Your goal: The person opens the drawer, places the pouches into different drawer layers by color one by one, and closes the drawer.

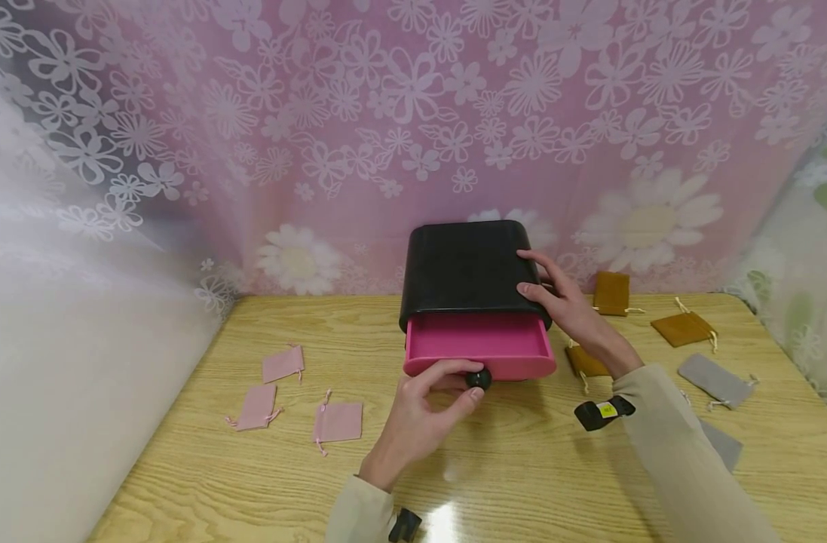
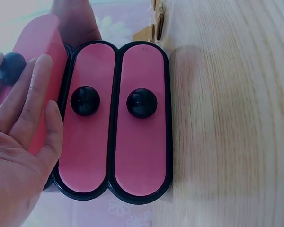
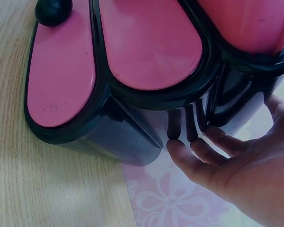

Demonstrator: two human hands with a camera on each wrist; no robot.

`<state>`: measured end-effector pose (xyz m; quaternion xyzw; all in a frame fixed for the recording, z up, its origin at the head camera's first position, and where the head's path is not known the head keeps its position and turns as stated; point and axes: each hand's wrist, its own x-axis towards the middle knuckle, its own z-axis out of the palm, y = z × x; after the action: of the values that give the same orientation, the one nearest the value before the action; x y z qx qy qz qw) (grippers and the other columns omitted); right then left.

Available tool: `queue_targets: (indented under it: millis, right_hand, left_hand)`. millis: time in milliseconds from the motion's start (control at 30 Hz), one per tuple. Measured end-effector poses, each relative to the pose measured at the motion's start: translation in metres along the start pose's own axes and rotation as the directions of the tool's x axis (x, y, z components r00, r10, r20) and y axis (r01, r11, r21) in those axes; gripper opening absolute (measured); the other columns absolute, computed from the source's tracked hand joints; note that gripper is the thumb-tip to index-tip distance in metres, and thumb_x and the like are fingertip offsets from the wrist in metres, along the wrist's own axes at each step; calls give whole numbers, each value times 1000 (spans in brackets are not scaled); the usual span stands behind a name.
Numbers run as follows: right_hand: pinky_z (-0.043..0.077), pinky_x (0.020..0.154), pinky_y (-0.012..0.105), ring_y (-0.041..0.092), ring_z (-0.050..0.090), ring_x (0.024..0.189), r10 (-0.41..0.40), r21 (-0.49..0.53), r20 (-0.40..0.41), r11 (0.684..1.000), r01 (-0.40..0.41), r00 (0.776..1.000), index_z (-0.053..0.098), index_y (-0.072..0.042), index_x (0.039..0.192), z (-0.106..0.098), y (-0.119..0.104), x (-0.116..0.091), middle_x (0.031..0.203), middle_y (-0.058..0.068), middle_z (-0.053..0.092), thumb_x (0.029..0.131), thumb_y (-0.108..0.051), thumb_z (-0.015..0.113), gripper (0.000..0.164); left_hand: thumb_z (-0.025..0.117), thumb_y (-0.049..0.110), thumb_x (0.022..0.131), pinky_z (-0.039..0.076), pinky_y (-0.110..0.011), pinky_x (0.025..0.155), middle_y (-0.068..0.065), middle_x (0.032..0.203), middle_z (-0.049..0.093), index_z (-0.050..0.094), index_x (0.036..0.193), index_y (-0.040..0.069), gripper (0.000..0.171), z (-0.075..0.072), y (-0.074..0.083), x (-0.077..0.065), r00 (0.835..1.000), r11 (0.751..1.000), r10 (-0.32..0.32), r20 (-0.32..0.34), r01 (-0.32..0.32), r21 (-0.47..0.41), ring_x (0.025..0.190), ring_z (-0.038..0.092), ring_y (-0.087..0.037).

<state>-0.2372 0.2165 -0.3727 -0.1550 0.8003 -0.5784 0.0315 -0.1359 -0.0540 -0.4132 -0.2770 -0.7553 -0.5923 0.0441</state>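
A black three-tier drawer box (image 1: 467, 264) stands at the back of the wooden table. Its pink top drawer (image 1: 515, 369) is pulled partway out, with the pink inside showing. My left hand (image 1: 416, 418) pinches the round black knob (image 1: 479, 378) of that drawer between thumb and fingers. Below it, in the left wrist view, the middle drawer (image 2: 87, 151) and bottom drawer (image 2: 139, 151) sit closed. My right hand (image 1: 572, 313) rests on the box's right side, thumb and a finger on the top edge. Its other fingertips (image 3: 180, 149) touch the side wall in the right wrist view.
Several pink drawstring pouches (image 1: 338, 421) lie on the left of the table. On the right are brown pouches (image 1: 611, 292) and grey pouches (image 1: 715, 379), some partly behind my right arm. A flowered pink curtain (image 1: 359, 151) hangs right behind the box.
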Motion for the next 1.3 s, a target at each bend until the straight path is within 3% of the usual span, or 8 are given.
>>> queue_targets:
  millis: [233,467,767,1100,1300]
  right_hand:
    - [52,89,17,21,55,122,-4,-4,2,1000,4,1000,24,-30,163,0,0,0,152,23,44,108,-32,49,60]
    - [52,89,16,18,56,121,-2,2,5,1000,2,1000,24,-29,163,0,1,0,153,23,43,108,-32,48,60]
    - [50,90,15,35,49,131,5,16,16,1000,-6,1000,23,-31,163,-1,0,-1,156,22,40,108,-33,48,60]
    - [51,89,16,32,52,128,-5,3,14,1000,5,1000,22,-30,163,-1,1,0,153,23,42,109,-32,47,60]
    - [52,88,17,19,56,121,-13,0,10,1000,13,1000,23,-28,163,-1,1,0,152,24,44,109,-32,48,60]
  left_hand:
    - [72,23,97,60,-35,88,0,110,77,69,125,27,28,-1,3,-3,1000,1000,-11,18,11,-11,99,73,-8]
    - [72,22,97,59,-32,87,-1,107,77,70,124,27,28,-2,4,-6,1000,1000,-12,28,12,-9,97,73,-8]
    - [73,22,97,59,-30,87,0,107,77,70,125,27,29,-2,7,-8,1000,1000,-7,26,7,-2,97,72,-7]
    - [72,20,97,60,-33,85,-3,104,78,69,125,24,29,-1,9,-10,999,1000,21,32,-21,-8,93,74,-7]
    - [72,20,96,60,-30,86,-2,105,78,70,124,24,28,-1,7,-11,999,999,44,26,-44,10,94,74,-7]
